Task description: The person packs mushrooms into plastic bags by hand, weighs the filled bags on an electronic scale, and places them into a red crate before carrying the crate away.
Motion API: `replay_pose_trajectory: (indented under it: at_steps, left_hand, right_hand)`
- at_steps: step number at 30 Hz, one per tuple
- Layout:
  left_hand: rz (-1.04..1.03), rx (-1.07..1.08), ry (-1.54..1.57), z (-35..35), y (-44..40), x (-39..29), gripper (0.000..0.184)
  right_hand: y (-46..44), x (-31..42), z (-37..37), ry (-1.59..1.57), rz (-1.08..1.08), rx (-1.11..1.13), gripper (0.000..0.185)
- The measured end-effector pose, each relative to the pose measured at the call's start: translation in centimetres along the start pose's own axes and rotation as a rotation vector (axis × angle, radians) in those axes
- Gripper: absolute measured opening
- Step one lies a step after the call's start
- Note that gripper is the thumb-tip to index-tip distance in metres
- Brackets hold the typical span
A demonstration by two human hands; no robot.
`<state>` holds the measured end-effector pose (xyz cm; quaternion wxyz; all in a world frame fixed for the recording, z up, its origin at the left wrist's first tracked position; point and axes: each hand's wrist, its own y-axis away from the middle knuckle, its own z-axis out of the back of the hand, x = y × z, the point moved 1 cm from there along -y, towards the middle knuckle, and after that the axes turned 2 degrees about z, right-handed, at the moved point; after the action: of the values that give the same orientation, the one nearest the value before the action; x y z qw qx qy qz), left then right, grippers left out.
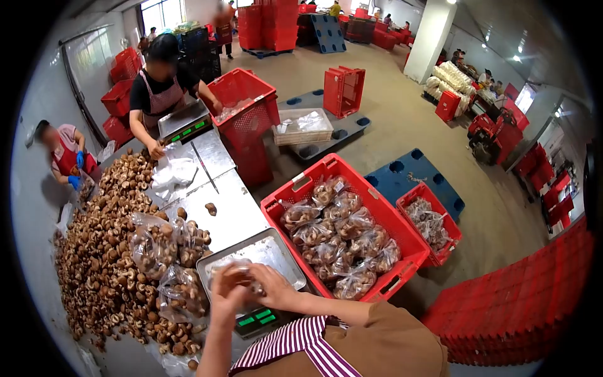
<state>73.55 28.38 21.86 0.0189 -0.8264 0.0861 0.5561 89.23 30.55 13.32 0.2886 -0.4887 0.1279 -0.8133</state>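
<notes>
My left hand (227, 286) and my right hand (272, 288) come together above the metal tray of a weighing scale (290, 259). Both are closed around a clear plastic bag (256, 287), mostly hidden by the fingers; its contents are hard to make out. Motion blurs the left fingers. Green digits glow on the scale's display (256, 318) below my wrists. Just left of the scale lie filled clear bags of mushrooms (181, 294), beside a large heap of loose brown mushrooms (113, 264). To the right, a red crate (402, 251) holds several bagged portions of mushrooms (342, 235).
Across the table, a co-worker (164, 88) stands at another scale (183, 120), near white plastic bags (173, 174). Another person (66, 154) in blue gloves is at far left. A smaller red crate (429, 221), blue pallet (418, 182) and stacked red crates (515, 301) stand to the right.
</notes>
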Motion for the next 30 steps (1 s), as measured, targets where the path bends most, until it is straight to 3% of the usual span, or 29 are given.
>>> replay_pose_trajectory:
  at_steps: [1, 2, 4, 6, 8, 9, 10, 12, 13, 14, 16, 23, 26, 30]
  left_hand:
    - [0.000, 0.116, -0.064, -1.6, 0.8, 0.4, 0.056]
    - [0.002, 0.234, -0.128, -3.0, 1.5, 0.6, 0.058]
    - [0.103, 0.427, -0.339, -5.4, 2.8, -0.8, 0.059]
    - [0.020, 0.519, -0.551, -5.3, 3.2, -0.7, 0.058]
    - [-0.002, 0.514, -0.501, -5.1, 3.1, -0.2, 0.057]
    - [0.045, 0.436, -0.469, -4.9, 3.4, 0.1, 0.056]
    - [0.088, 0.356, -0.439, -4.6, 3.6, 0.5, 0.056]
    - [-0.094, 0.322, -0.526, -3.5, 3.6, 1.3, 0.054]
    - [-0.018, 0.301, -0.456, -2.6, 3.9, 1.8, 0.053]
    - [0.047, 0.234, -0.434, -1.8, 4.5, 2.2, 0.049]
    - [0.153, 0.176, -0.434, 0.6, 5.4, 3.1, 0.042]
    - [0.124, -0.164, -0.326, 8.0, 8.7, 5.9, 0.032]
    - [0.065, -0.343, -0.432, 10.7, 9.8, 5.6, 0.034]
    - [-0.118, -0.723, -0.568, 14.7, 11.0, 4.8, 0.034]
  right_hand:
    - [0.6, -0.4, -0.3, -0.004, -0.069, 0.105, 0.062]
    - [1.3, -1.0, 0.2, 0.002, 0.084, 0.102, 0.066]
    - [1.2, -0.4, 2.3, 0.071, 0.022, 0.053, 0.056]
    - [1.8, -2.0, 4.5, 0.002, -0.072, -0.034, 0.043]
    - [0.8, -1.0, 7.5, 0.066, -0.110, -0.118, 0.032]
    - [1.0, -1.3, 8.2, 0.081, -0.225, -0.185, 0.025]
    - [1.3, -1.9, 9.7, 0.137, -0.177, -0.210, 0.025]
    - [3.2, -3.9, 12.5, 0.223, -0.299, -0.234, 0.031]
    - [4.1, -5.3, 14.1, 0.339, -0.243, -0.244, 0.033]
    - [4.9, -6.3, 15.7, 0.332, -0.320, -0.251, 0.034]
    - [7.5, -9.1, 18.5, 0.494, -0.305, -0.193, 0.034]
    - [13.7, -14.0, 20.7, 0.771, -0.503, 0.031, 0.030]
    - [14.2, -14.8, 19.8, 0.733, -0.597, 0.063, 0.031]
    - [12.9, -16.3, 20.0, 0.491, -0.591, -0.110, 0.027]
